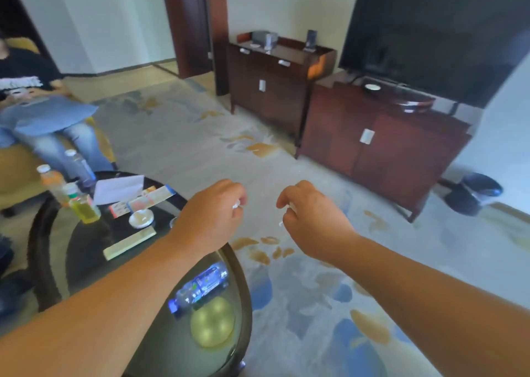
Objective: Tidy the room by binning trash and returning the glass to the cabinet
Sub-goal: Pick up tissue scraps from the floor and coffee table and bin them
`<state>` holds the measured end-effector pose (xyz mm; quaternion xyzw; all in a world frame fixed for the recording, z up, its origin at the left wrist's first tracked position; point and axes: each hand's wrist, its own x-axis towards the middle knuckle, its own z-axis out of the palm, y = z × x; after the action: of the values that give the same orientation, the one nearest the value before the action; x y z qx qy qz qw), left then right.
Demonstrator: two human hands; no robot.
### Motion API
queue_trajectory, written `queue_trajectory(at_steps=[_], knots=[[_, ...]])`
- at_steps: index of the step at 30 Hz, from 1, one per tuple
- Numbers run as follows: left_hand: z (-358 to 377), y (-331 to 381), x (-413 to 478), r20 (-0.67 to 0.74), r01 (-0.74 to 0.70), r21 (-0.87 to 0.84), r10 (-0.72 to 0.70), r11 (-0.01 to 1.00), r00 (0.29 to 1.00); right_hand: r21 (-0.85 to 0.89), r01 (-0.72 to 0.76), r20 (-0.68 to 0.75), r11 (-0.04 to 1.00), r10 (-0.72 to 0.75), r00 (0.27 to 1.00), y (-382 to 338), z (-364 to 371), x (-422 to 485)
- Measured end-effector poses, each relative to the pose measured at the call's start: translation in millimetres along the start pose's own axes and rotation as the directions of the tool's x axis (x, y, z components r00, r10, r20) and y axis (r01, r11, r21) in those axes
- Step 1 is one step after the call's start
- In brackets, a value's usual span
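**Holding White Scraps in Both Hands**

Pinching a left scrap (237, 204) between the thumb and curled fingers of the left hand (215, 213), and gripping a right scrap (290, 204) inside the curled fingers of the right hand (311, 222). Failing to make out either scrap's long axis or heading, both being small, white and blurred. Holding both hands knuckles-up, near each other but apart, the left at the rim of the table (245, 296), the right out over the carpet (177, 136).

Looking down on a bottle (202, 286) lying on its side on the table, just beside the left forearm, with its long axis running diagonally: blue cap pointing near-left, base pointing far-right toward the carpet.

Taking in, farther left on the table, a white dish (142, 219), a pale flat box (130, 243), leaflets (149, 199), a paper (119, 187) and upright bottles (83, 204).

Facing the bin (459, 202), dark and lined, standing on the floor at far right, just beside the end of the TV stand (372, 136) under the TV (436, 32). Facing also the cabinet (275, 90), taller, just left of the stand, doors closed, carrying blurred items too indistinct to name.

Catching a person (43, 113) sitting on a yellow chair (17, 159) at far left, beyond the table.
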<state>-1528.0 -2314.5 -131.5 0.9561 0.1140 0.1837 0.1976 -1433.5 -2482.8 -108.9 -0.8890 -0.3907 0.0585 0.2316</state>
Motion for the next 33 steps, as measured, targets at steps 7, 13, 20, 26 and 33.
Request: queue_trajectory(at_steps=[7, 13, 20, 26, 33], knots=[[50, 97, 41, 0.068, -0.201, -0.05, 0.204, 0.978, 0.977, -0.037, -0.17, -0.137, 0.985, 0.163, 0.977, 77, -55, -52], [111, 207, 80, 0.078, -0.345, -0.13, 0.357, 0.93, 0.931, -0.028, -0.297, -0.238, 0.954, 0.283, 0.929, 170, -115, -103], [189, 336, 119, 0.123, -0.447, -0.175, 0.47, 0.877, 0.874, -0.003, -0.386, -0.318, 0.922, 0.366, 0.875, 292, -178, -151], [244, 421, 152, 0.151, -0.52, -0.199, 0.55, 0.831, 0.821, 0.042, -0.449, -0.35, 0.892, 0.434, 0.83, 376, -221, -177], [304, 469, 211, 0.215, -0.544, -0.224, 0.586, 0.808, 0.781, 0.088, -0.512, -0.34, 0.855, 0.509, 0.791, 460, -239, -164]])
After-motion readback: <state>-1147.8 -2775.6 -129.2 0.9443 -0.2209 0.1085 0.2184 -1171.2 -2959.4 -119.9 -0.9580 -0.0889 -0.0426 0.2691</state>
